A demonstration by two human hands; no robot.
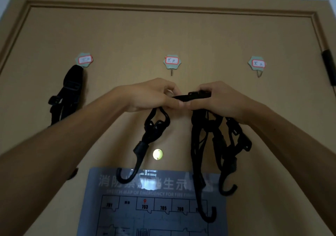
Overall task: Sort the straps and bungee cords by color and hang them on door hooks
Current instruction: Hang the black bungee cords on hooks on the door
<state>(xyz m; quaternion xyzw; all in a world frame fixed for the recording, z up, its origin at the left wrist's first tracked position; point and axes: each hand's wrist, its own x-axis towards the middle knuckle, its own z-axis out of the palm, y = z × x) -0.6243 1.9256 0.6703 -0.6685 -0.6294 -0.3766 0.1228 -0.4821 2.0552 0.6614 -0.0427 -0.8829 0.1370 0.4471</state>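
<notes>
L hand [151, 95] & R hand [218, 99] fingers pinch strap [189, 97] held horiz.; bungee cords [209, 144] dangle hooks-down.

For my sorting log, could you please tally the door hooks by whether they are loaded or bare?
Loaded hook, bearing a black strap: 1
Bare hooks: 2
Total: 3

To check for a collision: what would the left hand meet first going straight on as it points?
Probably the right hand, close beside the left hand on the black strap; depth unclear.
</notes>
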